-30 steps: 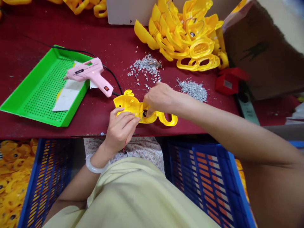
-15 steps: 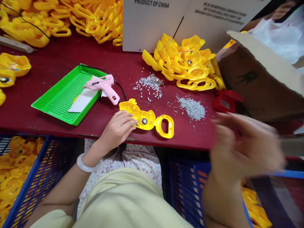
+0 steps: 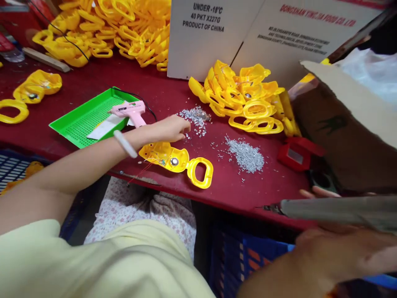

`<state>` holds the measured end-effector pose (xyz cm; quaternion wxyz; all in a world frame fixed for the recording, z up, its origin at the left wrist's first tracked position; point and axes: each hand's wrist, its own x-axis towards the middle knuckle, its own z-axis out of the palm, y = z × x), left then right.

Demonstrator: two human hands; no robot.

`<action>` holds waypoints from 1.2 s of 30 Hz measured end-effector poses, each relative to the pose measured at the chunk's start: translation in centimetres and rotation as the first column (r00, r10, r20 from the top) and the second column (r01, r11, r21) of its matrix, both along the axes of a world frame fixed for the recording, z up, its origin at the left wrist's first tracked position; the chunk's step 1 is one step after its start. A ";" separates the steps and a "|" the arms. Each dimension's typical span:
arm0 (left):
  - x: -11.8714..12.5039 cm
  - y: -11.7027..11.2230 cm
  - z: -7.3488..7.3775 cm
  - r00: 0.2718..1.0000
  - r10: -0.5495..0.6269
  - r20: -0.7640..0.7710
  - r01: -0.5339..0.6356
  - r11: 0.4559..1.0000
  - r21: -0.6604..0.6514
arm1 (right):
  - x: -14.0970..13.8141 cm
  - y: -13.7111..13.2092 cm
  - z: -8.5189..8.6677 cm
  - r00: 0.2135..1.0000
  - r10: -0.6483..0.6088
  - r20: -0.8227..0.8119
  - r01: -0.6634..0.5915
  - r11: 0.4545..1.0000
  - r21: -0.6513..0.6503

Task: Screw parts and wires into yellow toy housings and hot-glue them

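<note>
My left hand (image 3: 174,128) reaches over the table to the near-left edge of a pile of small shiny metal pieces (image 3: 197,116). Its fingers are bent together, and whatever they pinch is too small to make out. Just below that hand lies a yellow plastic shell half (image 3: 181,162), hollow side up, with a loop handle, a round metal part and thin red wires trailing over the table edge. At the lower right, my right hand (image 3: 344,248) is wrapped round a grey-green electric screwdriver (image 3: 338,210), its bit pointing left. A pile of small screws (image 3: 246,154) lies between.
A pink glue gun (image 3: 132,111) rests on a green tray (image 3: 74,124). Yellow shells (image 3: 242,91) are heaped before a white carton (image 3: 211,45). A red box (image 3: 296,155) and a brown carton (image 3: 350,120) stand right. A blue crate (image 3: 229,252) is below the table.
My left hand has let go of the yellow shell and moved up to the shiny metal pieces. My right hand, empty before, has dropped lower and now grips the electric screwdriver. The view has shifted.
</note>
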<state>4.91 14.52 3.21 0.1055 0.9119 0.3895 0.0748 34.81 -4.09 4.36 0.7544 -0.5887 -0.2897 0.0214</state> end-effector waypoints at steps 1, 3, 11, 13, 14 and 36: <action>1.0 1.1 -0.8 0.999 0.015 -0.041 -0.014 1.000 0.007 | -0.1 0.5 -0.3 0.997 -0.073 -0.007 0.073 0.995 0.073; 2.4 2.4 -2.0 0.995 0.026 -0.093 -0.025 1.000 0.011 | -0.6 1.0 -0.7 0.994 -0.106 -0.039 0.110 0.985 0.136; 4.0 1.8 -2.3 0.994 -0.018 -0.104 0.016 1.000 -0.021 | -3.4 -1.1 -1.2 0.929 0.369 0.027 -0.369 0.929 0.011; 4.2 1.9 -1.8 0.998 0.002 -0.057 -0.003 1.000 -0.021 | -4.2 -1.4 -0.9 0.903 0.429 0.010 -0.429 0.903 -0.009; 4.2 2.1 -1.6 0.999 0.021 -0.030 -0.022 1.000 -0.022 | -4.6 -1.5 -0.8 0.899 0.437 0.006 -0.437 0.899 -0.014; 0.2 -10.3 3.4 0.678 0.324 0.660 0.067 0.867 -0.493 | -10.2 -1.8 0.9 0.894 0.448 0.014 -0.446 0.886 0.127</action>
